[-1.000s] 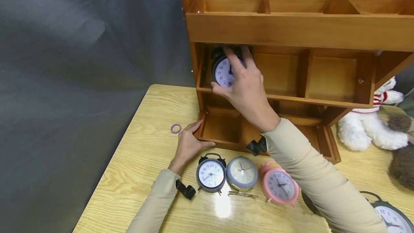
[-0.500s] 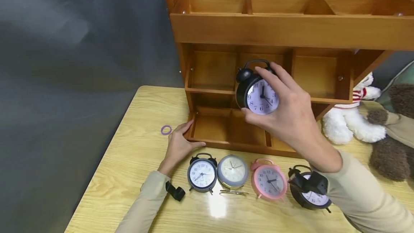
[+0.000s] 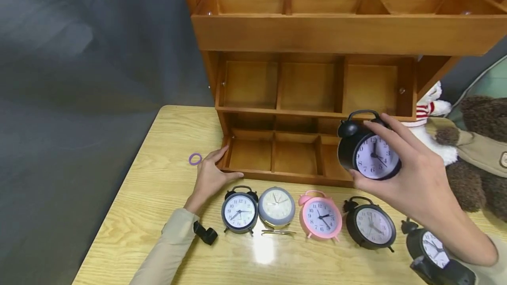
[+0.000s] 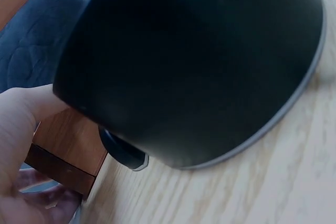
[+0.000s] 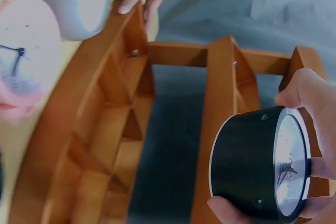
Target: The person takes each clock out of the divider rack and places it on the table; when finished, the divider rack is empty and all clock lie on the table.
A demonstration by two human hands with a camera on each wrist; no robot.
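A black twin-bell alarm clock (image 3: 375,156) is held up by my right hand (image 3: 421,179), thumb below its face and fingers over the upper right side. In the right wrist view its black drum-shaped body (image 5: 244,161) faces the camera. My left hand (image 3: 211,177) grips the lower left corner of a wooden shelf (image 3: 336,34), thumb along the front board, fingers at the side. Close beside that hand stands a dark alarm clock (image 3: 239,211), its black back (image 4: 194,72) filling much of the left wrist view.
In a row before the shelf are a grey round clock (image 3: 276,206), a pink alarm clock (image 3: 321,217), a black alarm clock (image 3: 371,226) and another black one (image 3: 431,247), partly covered by the wrist camera. A purple ring (image 3: 195,158) lies left. Plush toys (image 3: 475,153) sit right.
My right hand has drawn the black alarm clock out of the middle tier's left compartment and carried it right and down. The left hand keeps its grip on the shelf. The head view has shifted right.
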